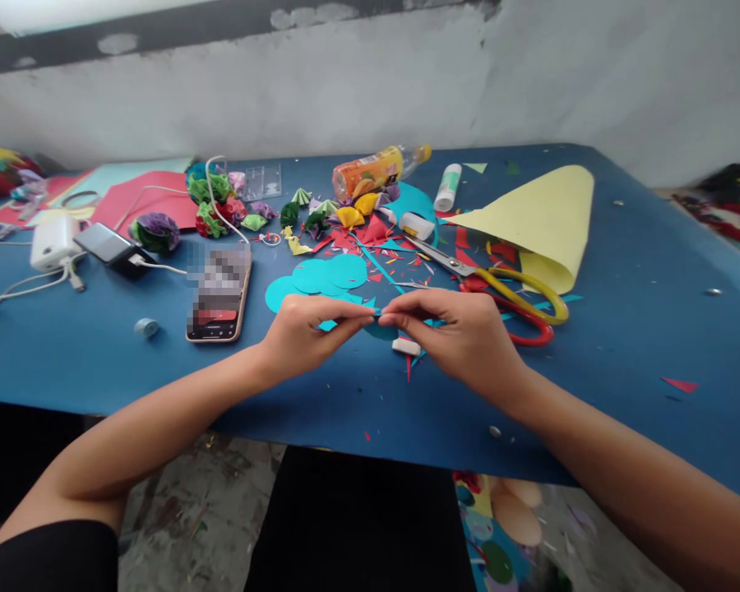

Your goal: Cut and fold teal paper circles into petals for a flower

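Fingertips of both hands meet over the blue table (321,403), pinching a small piece of blue paper (382,330) between them. My left hand (314,330) is closed on its left side, and my right hand (453,329) is closed on its right. Just behind my left hand lie overlapping light-blue paper circles (321,277). A white eraser-like block (406,346) rests under my right fingers. Large scissors (499,289) with yellow and red handles lie spread behind my right hand. Red and blue paper scraps (376,234) are scattered beyond the hands.
A phone (222,292) and a small roll (146,327) sit left. Behind are folded paper flowers (213,193), an orange-labelled bottle (376,170) and a glue stick (448,187). Curled yellow paper (543,218) stands right. Cables and a power bank (53,241) lie far left.
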A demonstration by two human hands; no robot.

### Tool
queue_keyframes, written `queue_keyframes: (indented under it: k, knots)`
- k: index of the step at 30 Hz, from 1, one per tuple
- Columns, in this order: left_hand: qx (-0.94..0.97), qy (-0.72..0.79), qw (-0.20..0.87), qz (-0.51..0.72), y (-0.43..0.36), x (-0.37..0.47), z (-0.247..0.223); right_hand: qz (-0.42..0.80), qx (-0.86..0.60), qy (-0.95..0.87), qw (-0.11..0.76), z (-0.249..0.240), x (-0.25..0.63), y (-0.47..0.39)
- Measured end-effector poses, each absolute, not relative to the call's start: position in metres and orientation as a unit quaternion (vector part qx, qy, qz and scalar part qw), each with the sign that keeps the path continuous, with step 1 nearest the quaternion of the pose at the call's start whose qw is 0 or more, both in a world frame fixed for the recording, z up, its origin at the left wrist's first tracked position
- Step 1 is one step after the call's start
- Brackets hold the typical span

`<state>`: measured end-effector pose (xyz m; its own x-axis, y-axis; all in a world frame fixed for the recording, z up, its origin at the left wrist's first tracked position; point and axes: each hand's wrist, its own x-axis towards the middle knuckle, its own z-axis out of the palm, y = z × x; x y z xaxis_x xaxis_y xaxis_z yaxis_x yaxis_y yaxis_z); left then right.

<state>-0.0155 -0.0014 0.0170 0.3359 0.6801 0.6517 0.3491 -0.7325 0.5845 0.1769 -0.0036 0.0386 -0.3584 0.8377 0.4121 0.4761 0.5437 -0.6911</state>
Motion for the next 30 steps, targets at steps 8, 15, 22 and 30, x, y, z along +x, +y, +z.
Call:
queue_keyframes:
  k: [8, 15, 22, 30]
  knots:
    - [0.763, 0.346, 0.199, 0.509, -0.002, -0.014, 0.017, 0.376, -0.438, -0.716, 0.393, 0.030, 0.179, -0.002]
    - [0.812, 0.450, 0.153, 0.338, 0.016, -0.025, 0.015, 0.188, -0.444, -0.792, 0.373, 0.032, 0.191, 0.016]
    - [0.840, 0.504, 0.159, 0.119, 0.024, -0.033, 0.016, 0.013, -0.445, -0.875, 0.188, 0.029, 0.209, 0.036]
    - [0.820, 0.510, 0.205, 0.160, 0.027, -0.033, 0.013, 0.061, -0.474, -0.823, 0.306, 0.041, 0.205, 0.027]
